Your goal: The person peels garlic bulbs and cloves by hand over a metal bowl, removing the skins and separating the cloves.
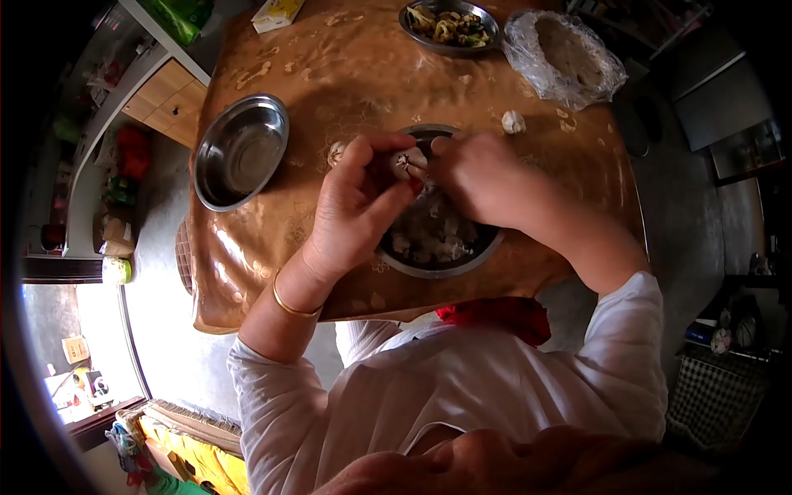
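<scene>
Above a metal bowl (437, 268) near the table's front edge, my left hand (351, 202) holds a garlic bulb (407, 163) between thumb and fingers. Against the bulb's right side, my right hand (483, 177) has its fingers bent and pressed together; what they pinch is hidden. Pale pieces that look like garlic skins (433, 231) lie in the bowl under my hands. Just left of my left fingers, another bulb (336, 153) is partly covered. A whole garlic bulb (513, 122) rests on the table to the right, beyond my right hand.
An empty metal basin (242, 153) stands at the left of the brown-covered table (355, 82). At the far side are a bowl of food (450, 28), a plastic-wrapped round item (569, 58) and a small yellow-white box (277, 14).
</scene>
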`<state>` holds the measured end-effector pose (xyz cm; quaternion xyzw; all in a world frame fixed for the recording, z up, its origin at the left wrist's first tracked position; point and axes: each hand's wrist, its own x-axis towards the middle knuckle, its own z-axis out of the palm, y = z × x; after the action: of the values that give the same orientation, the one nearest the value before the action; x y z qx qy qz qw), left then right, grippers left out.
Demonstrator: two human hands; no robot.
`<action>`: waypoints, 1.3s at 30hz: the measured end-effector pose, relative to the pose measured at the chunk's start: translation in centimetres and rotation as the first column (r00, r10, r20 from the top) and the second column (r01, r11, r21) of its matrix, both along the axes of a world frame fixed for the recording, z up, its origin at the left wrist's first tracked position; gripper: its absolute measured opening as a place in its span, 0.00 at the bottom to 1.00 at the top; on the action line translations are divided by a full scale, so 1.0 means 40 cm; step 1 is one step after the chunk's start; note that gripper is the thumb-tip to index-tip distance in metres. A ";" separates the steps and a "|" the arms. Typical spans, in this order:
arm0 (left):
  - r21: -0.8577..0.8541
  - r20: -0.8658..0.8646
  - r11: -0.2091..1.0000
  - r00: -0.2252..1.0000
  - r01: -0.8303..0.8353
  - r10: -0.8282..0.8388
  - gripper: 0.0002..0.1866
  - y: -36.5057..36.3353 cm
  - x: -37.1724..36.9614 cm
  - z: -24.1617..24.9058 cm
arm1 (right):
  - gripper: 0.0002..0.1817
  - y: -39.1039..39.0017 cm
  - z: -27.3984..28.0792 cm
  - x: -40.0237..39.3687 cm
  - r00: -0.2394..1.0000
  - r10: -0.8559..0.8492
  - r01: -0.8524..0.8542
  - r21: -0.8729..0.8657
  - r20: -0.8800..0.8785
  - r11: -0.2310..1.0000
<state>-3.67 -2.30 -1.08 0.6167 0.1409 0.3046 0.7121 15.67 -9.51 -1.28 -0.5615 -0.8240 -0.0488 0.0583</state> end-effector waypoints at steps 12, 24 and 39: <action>0.638 -0.181 0.767 0.957 -0.061 0.227 0.23 0.008 0.005 -0.010 | 0.07 -0.053 0.049 -0.007 0.772 -0.088 0.051 -0.076 -0.630 0.996; 0.740 -0.196 0.672 0.957 0.003 0.212 0.24 -0.005 0.010 -0.002 | 0.09 -0.048 -0.010 -0.016 0.734 -0.056 0.046 -0.033 -0.677 0.998; 0.727 -0.176 0.686 0.962 -0.016 0.209 0.24 -0.010 0.009 -0.011 | 0.08 -0.046 -0.009 -0.016 0.677 -0.032 0.004 -0.039 -0.735 0.999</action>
<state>-3.30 -2.71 -1.54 0.8686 0.1350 0.3001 0.3704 15.02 -11.35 -1.64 -0.5429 -0.7264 0.1942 0.3742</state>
